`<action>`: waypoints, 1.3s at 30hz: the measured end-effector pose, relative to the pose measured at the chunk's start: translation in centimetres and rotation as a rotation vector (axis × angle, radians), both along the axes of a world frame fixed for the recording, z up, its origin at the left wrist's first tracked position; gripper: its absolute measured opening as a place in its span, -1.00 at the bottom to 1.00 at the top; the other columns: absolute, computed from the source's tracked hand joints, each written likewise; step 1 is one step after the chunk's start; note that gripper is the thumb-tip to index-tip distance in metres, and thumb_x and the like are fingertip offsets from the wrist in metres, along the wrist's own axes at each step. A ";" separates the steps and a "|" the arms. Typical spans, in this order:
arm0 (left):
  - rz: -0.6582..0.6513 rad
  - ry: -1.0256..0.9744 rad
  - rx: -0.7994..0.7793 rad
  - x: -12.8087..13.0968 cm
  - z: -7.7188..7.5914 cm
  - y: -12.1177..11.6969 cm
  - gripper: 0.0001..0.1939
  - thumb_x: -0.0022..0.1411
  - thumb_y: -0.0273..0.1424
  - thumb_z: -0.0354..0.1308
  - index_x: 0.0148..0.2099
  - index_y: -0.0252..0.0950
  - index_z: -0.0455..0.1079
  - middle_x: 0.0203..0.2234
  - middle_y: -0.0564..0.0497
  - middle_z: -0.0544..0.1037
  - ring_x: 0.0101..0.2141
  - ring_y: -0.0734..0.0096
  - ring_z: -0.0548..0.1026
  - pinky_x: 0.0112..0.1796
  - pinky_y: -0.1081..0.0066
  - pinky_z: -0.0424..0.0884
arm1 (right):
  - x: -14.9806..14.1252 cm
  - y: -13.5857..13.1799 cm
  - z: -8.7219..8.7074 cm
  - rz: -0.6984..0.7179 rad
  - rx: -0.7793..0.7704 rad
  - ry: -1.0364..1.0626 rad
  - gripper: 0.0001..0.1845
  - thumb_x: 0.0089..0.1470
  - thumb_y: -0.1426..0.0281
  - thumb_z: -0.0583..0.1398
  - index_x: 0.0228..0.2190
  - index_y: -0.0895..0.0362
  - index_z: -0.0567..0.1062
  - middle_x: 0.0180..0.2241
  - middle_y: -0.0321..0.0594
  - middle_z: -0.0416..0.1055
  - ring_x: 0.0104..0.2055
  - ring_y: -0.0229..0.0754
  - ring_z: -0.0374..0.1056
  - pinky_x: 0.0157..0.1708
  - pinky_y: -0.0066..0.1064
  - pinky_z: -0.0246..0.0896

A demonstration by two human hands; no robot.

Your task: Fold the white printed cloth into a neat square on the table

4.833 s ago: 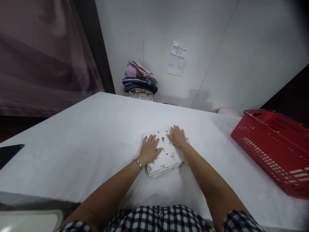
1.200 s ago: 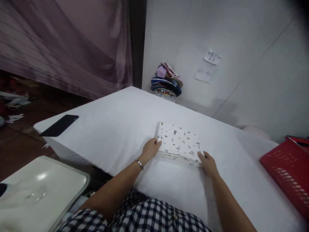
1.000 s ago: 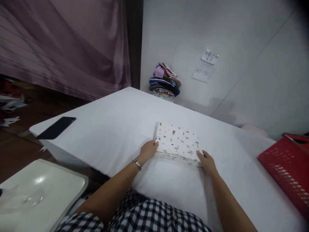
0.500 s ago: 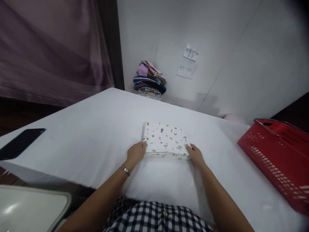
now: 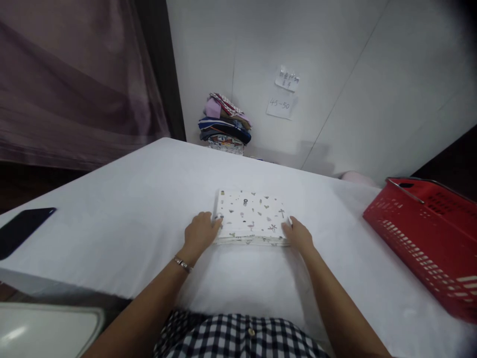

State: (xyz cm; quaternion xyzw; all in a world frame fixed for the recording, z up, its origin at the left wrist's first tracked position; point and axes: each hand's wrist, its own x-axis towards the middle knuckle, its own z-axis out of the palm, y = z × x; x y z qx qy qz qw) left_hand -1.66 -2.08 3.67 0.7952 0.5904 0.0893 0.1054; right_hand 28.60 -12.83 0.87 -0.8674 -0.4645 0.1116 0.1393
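A folded white cloth point(image 5: 250, 216) printed with small dark figures lies flat on the white table point(image 5: 130, 209) in front of me. My left hand point(image 5: 200, 232), with a bracelet at the wrist, grips the cloth's near left corner, fingers curled at its edge. The near right corner is held the same way by my right hand point(image 5: 298, 235). Both forearms reach forward from my checked shirt.
A red plastic basket point(image 5: 428, 238) stands at the right. A stack of folded coloured cloths point(image 5: 224, 124) sits at the table's far edge against the wall, below two paper notes point(image 5: 281, 94). A black phone point(image 5: 22, 231) lies near the left edge.
4.8 s ago both palms lay flat on top of the cloth; now they hold its near corners. The cloth has been turned square to me, and my view has swung back rightward.
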 end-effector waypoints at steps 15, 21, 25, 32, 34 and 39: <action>-0.436 0.005 0.064 3.1 -4.3 0.5 -0.41 0.31 -0.07 -0.18 0.27 -0.25 0.13 0.29 -0.12 0.06 0.29 0.11 -0.05 0.23 0.03 -0.13 | -3.1 2.0 -1.6 0.407 -0.077 -0.102 -0.36 0.23 0.09 -0.11 0.24 0.12 0.10 0.34 -0.12 -0.22 0.37 -0.05 -0.38 0.26 -0.09 -0.43; -0.425 0.023 -0.028 4.5 -2.3 1.4 -0.39 0.27 -0.05 -0.09 0.25 -0.25 0.17 0.29 -0.17 0.06 0.28 0.02 -0.04 0.20 -0.05 -0.10 | -3.2 4.0 0.1 0.411 -0.088 -0.063 -0.33 0.21 0.03 -0.08 0.24 0.09 0.09 0.34 -0.09 -0.22 0.37 0.01 -0.35 0.25 -0.02 -0.38; -0.512 -0.006 0.072 6.5 -2.1 1.4 -0.38 0.27 -0.01 -0.10 0.26 -0.23 0.15 0.29 -0.16 0.07 0.28 0.05 -0.05 0.22 -0.05 -0.20 | -4.6 7.8 1.5 0.531 0.011 -0.138 -0.32 0.23 0.05 -0.12 0.26 0.13 0.05 0.34 -0.09 -0.26 0.37 -0.03 -0.39 0.26 -0.05 -0.44; -0.629 0.012 0.046 7.1 -4.3 0.6 -0.34 0.32 -0.01 -0.26 0.34 -0.23 -0.02 0.32 -0.13 -0.06 0.30 0.11 -0.12 0.22 -0.05 -0.21 | -5.6 13.1 -0.3 0.611 0.023 -0.183 -0.35 0.26 0.08 -0.15 0.26 0.13 0.04 0.34 -0.09 -0.21 0.37 -0.03 -0.36 0.26 -0.03 -0.46; -0.626 0.017 0.053 7.0 -4.4 0.6 -0.34 0.32 -0.01 -0.26 0.34 -0.23 -0.03 0.32 -0.13 -0.06 0.30 0.11 -0.12 0.22 -0.04 -0.21 | -5.4 13.3 -1.0 0.613 0.010 -0.170 -0.36 0.26 0.07 -0.17 0.26 0.10 0.04 0.33 -0.11 -0.20 0.37 -0.05 -0.33 0.26 -0.05 -0.43; -0.626 0.031 0.064 7.1 -4.4 0.6 -0.35 0.32 -0.01 -0.27 0.34 -0.21 -0.02 0.32 -0.12 -0.06 0.30 0.12 -0.12 0.22 -0.03 -0.21 | -5.1 13.2 -1.3 0.624 0.027 -0.175 -0.35 0.26 0.07 -0.17 0.26 0.11 0.04 0.33 -0.11 -0.18 0.36 -0.04 -0.32 0.26 -0.04 -0.43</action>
